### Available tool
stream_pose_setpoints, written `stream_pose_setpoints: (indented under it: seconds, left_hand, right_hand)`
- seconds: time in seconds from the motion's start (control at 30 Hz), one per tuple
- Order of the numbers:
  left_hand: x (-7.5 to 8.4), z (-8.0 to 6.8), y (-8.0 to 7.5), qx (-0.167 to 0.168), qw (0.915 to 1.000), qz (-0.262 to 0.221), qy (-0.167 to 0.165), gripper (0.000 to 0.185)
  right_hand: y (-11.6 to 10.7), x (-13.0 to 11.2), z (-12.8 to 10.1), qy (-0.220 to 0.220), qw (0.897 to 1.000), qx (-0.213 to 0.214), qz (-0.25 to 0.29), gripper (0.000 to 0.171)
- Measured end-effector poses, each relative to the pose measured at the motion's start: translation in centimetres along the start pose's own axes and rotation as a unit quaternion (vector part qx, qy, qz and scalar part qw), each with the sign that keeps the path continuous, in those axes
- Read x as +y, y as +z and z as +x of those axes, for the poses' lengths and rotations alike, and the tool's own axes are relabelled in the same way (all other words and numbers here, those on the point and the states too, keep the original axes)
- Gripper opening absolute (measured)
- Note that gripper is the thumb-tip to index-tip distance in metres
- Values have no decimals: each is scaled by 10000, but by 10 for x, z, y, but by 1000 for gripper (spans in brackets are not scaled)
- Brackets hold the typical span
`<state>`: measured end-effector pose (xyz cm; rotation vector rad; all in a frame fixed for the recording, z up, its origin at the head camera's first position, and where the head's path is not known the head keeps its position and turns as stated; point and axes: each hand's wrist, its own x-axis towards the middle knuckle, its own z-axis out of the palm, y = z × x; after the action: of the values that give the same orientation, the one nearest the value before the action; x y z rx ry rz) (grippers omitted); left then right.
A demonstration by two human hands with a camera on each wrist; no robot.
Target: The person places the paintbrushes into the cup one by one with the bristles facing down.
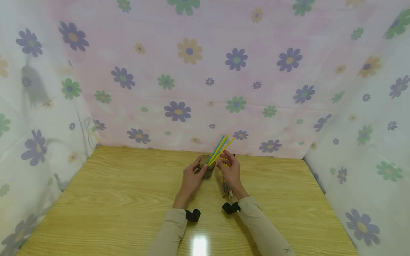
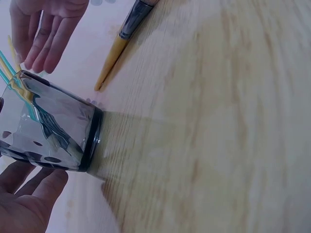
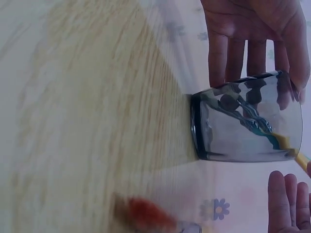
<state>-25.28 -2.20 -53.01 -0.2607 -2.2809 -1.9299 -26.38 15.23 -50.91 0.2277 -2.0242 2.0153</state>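
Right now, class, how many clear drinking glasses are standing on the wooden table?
1. The clear drinking glass stands mid-table between the left hand and right hand, with thin yellow and teal sticks leaning out of it. None other shows, though the hands could hide something.
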Motion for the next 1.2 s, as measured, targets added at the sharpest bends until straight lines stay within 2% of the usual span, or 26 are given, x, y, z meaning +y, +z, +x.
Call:
stream_pose_setpoints:
  seconds: [0.1, 0.3, 0.43, 0.57, 0.67, 0.73, 0.8, 1.0, 1.2]
  left_hand:
    - [2, 0, -1, -10, 10000, -16, 66, 57]
    - [4, -2, 0, -18, 9999, -140, 68, 56]
    - [7, -3, 1, 4, 9998, -175, 22, 56]
    - [23, -7, -1, -85, 9997, -202, -90, 56]
    - [39, -12, -6, -185, 9996, -167, -146, 55]
    - [44, -13, -7, -226, 9995, -130, -149, 55]
    - [40, -11, -6, -202, 9996, -124, -153, 55]
    - [11, -3, 0, -87, 9996, -221, -152, 58]
    - [2, 0, -1, -101, 9995, -274, -79, 60]
  right_hand:
    - [-6, 1, -1, 100, 9999, 6, -115, 45]
    - [-29, 3, 0, 308, 9989, 286, -212, 43]
    - [-49, 5, 2, 723, 9958, 296, -468, 45]
    - [-65, 8, 3, 1265, 9890, 147, -756, 48]
    - [-71, 9, 1, 1436, 9848, -27, -974, 46]
    - [-72, 9, 1, 1513, 9825, -149, -1079, 46]
    - [-73, 11, 1, 1540, 9796, -278, -1260, 45]
    - [-74, 18, 4, 1556, 9704, -433, -1793, 47]
    - [-75, 18, 9, 1596, 9640, -364, -2094, 45]
